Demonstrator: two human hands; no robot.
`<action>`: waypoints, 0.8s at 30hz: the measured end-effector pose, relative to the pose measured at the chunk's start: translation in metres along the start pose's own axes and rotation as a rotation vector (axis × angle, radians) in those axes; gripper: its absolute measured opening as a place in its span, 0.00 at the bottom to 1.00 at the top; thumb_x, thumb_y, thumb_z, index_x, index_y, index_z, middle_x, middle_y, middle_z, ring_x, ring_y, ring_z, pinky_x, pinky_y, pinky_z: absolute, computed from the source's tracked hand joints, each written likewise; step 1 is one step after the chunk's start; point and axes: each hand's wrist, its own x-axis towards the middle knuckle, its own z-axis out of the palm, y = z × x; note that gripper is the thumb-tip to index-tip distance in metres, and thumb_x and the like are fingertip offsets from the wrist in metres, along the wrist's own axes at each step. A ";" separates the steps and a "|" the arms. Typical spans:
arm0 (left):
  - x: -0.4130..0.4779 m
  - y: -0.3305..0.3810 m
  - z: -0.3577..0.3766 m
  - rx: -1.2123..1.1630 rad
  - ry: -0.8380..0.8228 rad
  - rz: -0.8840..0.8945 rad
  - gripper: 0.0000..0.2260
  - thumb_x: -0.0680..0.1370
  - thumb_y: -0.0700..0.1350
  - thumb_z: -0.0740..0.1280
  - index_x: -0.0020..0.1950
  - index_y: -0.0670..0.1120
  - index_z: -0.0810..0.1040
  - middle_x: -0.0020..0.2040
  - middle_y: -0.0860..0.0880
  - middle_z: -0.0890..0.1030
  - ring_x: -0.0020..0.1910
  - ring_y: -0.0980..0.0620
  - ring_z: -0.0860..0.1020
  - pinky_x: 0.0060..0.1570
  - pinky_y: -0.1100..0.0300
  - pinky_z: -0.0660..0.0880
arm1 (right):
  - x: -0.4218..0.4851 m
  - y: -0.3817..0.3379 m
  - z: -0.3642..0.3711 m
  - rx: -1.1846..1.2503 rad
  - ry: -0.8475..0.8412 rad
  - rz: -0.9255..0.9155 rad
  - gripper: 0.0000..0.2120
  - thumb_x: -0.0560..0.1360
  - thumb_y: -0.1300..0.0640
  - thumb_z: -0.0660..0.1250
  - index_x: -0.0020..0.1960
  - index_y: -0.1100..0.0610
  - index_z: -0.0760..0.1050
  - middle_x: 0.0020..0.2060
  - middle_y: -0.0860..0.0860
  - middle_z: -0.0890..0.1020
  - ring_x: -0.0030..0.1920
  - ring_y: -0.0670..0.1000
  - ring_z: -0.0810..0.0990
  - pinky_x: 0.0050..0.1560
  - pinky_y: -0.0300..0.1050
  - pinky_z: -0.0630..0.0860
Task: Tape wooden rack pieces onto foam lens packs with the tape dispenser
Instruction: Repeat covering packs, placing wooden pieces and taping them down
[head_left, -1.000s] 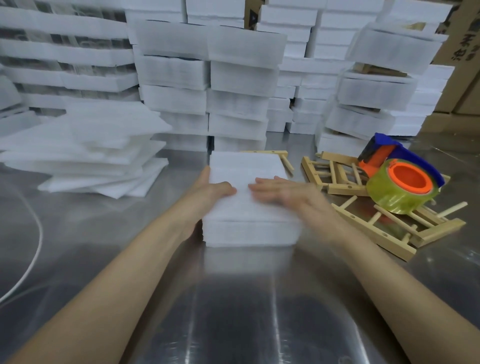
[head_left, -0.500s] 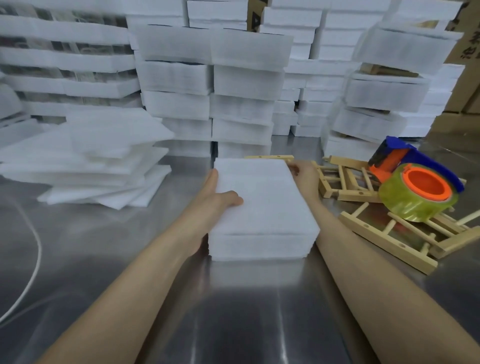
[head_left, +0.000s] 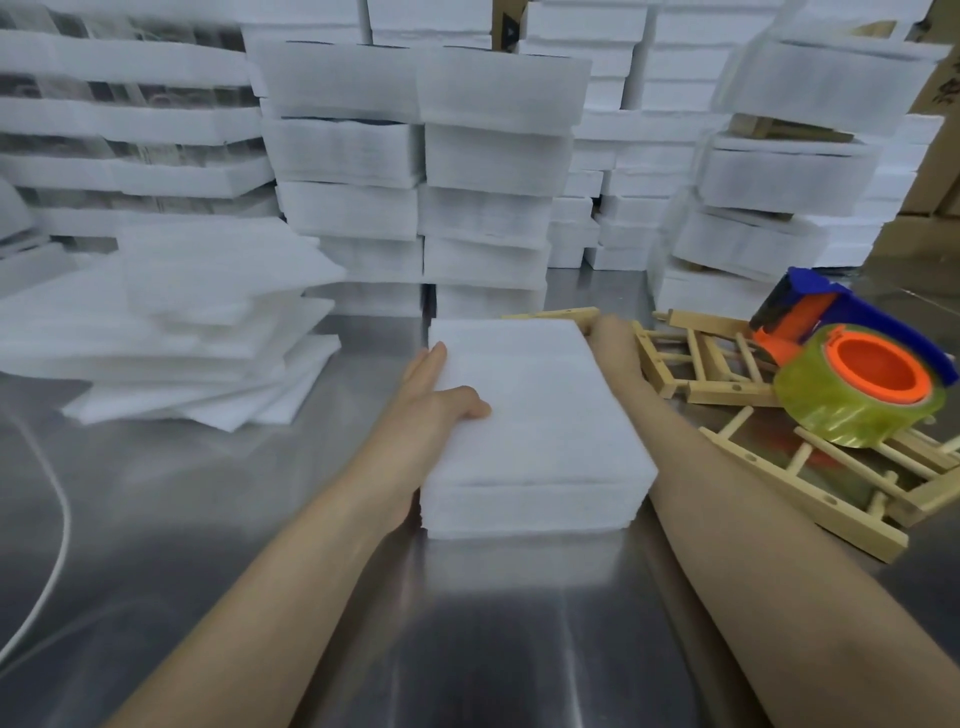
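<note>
A white foam lens pack (head_left: 540, 415) lies flat on the steel table in front of me. My left hand (head_left: 431, 405) holds its left edge, thumb hooked over the top and fingers straight along the side. My right hand (head_left: 610, 343) reaches past the pack's far right corner and meets the end of a wooden rack piece (head_left: 556, 314) lying behind the pack; its fingers are hidden. To the right, more wooden rack pieces (head_left: 696, 364) are piled, with the tape dispenser (head_left: 857, 384), blue and orange with a yellowish roll, resting on them.
Tall stacks of foam packs (head_left: 415, 171) wall off the back of the table. Loose foam sheets (head_left: 197, 332) are heaped at the left. A white cable (head_left: 57, 525) curves along the left side. Cardboard boxes (head_left: 935, 171) stand at the far right.
My right hand left the top of the pack and moved to its far right corner, up to the wooden piece behind it. My left hand kept its hold on the left edge.
</note>
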 end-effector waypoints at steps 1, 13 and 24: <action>0.000 0.000 0.001 -0.003 0.005 0.004 0.32 0.73 0.42 0.68 0.75 0.59 0.62 0.73 0.59 0.66 0.65 0.54 0.73 0.63 0.57 0.72 | 0.001 0.004 0.001 0.147 0.063 0.054 0.19 0.75 0.66 0.60 0.28 0.55 0.61 0.25 0.49 0.64 0.29 0.49 0.62 0.27 0.42 0.56; -0.004 0.003 0.000 -0.024 0.004 -0.008 0.33 0.74 0.41 0.68 0.76 0.56 0.62 0.74 0.55 0.66 0.67 0.52 0.72 0.67 0.53 0.70 | -0.034 -0.023 -0.050 1.172 0.219 0.140 0.08 0.80 0.58 0.63 0.48 0.53 0.80 0.32 0.47 0.80 0.30 0.41 0.77 0.30 0.33 0.71; -0.005 -0.004 -0.001 0.022 0.037 0.066 0.24 0.80 0.44 0.59 0.76 0.55 0.62 0.76 0.57 0.62 0.74 0.55 0.63 0.74 0.54 0.59 | -0.112 -0.022 -0.079 0.854 -0.089 -0.201 0.14 0.81 0.61 0.62 0.50 0.42 0.79 0.38 0.44 0.80 0.43 0.40 0.78 0.56 0.39 0.73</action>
